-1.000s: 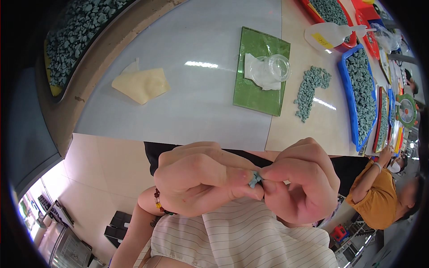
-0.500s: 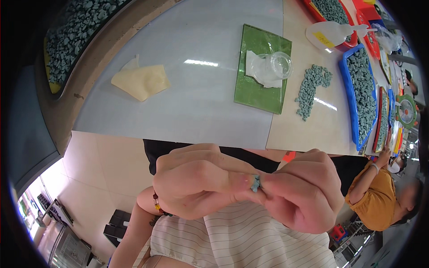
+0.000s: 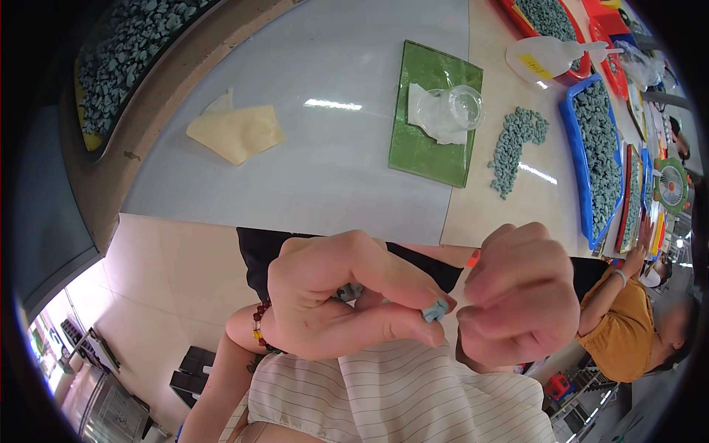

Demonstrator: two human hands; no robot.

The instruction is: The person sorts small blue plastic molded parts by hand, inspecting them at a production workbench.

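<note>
Between the thumb and forefinger of my left hand (image 3: 325,303) is a small blue-green stone piece (image 3: 434,311), held just above my lap. Something greyish shows in the curl of that same hand; I cannot make out what it is. Close by on the right, a small gap from the stone piece, my right hand (image 3: 523,292) is closed with its fingers curled in. Whatever its fingertips hold, if anything, is hidden. Both hands are in front of the table's near edge.
On the table (image 3: 310,170) lie a yellowish cloth (image 3: 238,134), a green glass plate (image 3: 425,159) bearing a clear cup (image 3: 465,108), and loose green stones (image 3: 509,151). A blue tray (image 3: 583,184) of stones, a squeeze bottle (image 3: 535,59) and a seated co-worker (image 3: 617,325) are at right.
My hands have come apart: the right one has drawn away to the right, its fingers curled. The stone piece stays in my left fingertips and shows more fully.
</note>
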